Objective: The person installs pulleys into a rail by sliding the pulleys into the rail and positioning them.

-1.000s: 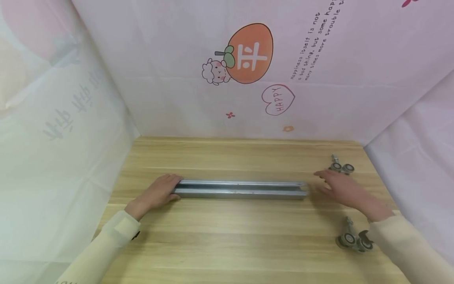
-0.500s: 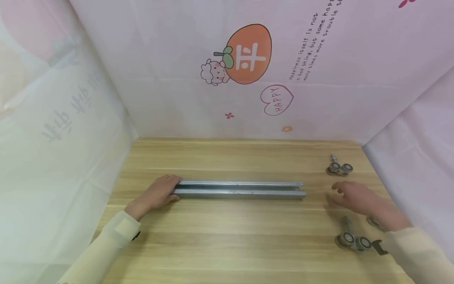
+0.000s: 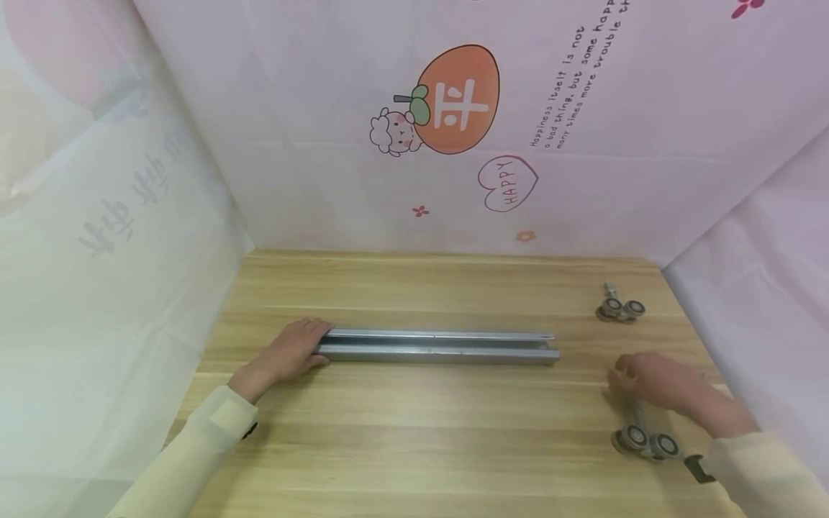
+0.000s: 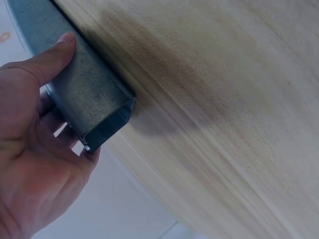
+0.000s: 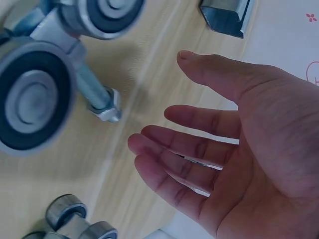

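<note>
A silver metal C-channel rail (image 3: 434,352) lies lengthwise on the wooden tabletop, its slot facing up. My left hand (image 3: 291,349) grips its left end; in the left wrist view the thumb (image 4: 62,50) presses one face and the fingers curl round the other side. My right hand (image 3: 663,385), holding nothing, hovers beside the near roller trolley (image 3: 648,440). Close up, the fingers (image 5: 159,174) are slightly bent, pointing at that trolley's bolt (image 5: 99,97). Another trolley (image 3: 620,309) sits farther back. A third trolley (image 5: 75,226) shows in the right wrist view, mostly hidden by my forearm in the head view.
Printed pale cloth (image 3: 363,187) hangs behind the wooden table (image 3: 414,446), and more white cloth (image 3: 764,288) hangs at both sides. The rail's right end lies left of the trolleys, with a gap between.
My right hand has moved from near the far trolley toward me and slightly right, over to the near trolley. The left hand and the rail have stayed put.
</note>
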The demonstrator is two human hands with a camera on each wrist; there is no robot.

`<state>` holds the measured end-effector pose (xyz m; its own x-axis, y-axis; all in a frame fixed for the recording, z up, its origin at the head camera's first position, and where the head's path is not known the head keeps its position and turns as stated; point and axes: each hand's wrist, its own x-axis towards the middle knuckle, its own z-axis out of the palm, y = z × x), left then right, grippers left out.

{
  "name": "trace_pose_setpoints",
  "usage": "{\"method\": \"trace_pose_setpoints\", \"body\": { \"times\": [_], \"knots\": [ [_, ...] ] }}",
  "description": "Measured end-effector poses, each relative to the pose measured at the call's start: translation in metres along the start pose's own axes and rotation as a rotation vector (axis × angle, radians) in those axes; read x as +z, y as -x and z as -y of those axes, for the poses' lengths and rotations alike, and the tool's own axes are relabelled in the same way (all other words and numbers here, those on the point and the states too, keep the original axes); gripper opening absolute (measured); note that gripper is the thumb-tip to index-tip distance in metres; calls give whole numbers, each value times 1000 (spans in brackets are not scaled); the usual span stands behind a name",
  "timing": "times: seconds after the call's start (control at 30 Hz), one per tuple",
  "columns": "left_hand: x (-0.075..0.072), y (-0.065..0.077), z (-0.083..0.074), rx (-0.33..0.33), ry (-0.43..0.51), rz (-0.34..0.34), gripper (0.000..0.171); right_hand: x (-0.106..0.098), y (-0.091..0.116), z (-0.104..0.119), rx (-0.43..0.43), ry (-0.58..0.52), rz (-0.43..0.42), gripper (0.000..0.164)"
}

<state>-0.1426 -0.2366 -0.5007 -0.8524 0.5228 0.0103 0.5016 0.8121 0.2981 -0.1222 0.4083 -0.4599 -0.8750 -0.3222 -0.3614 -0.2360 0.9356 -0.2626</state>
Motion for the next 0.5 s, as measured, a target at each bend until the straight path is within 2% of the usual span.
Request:
{"method": "trace_pose_setpoints", "body": {
  "times": [0.13,0.33,0.5],
  "knots": [
    [1,-1,1,0,-5,2,61,7,3,-2,-15,-8,11,44],
    [3,-1,2,8,-6,-1,61,20,5,-6,-67,20,-26,34],
    [2,-1,1,9,2,-2,61,26,7,-11,-48,15,-19,27]
  ]
}}
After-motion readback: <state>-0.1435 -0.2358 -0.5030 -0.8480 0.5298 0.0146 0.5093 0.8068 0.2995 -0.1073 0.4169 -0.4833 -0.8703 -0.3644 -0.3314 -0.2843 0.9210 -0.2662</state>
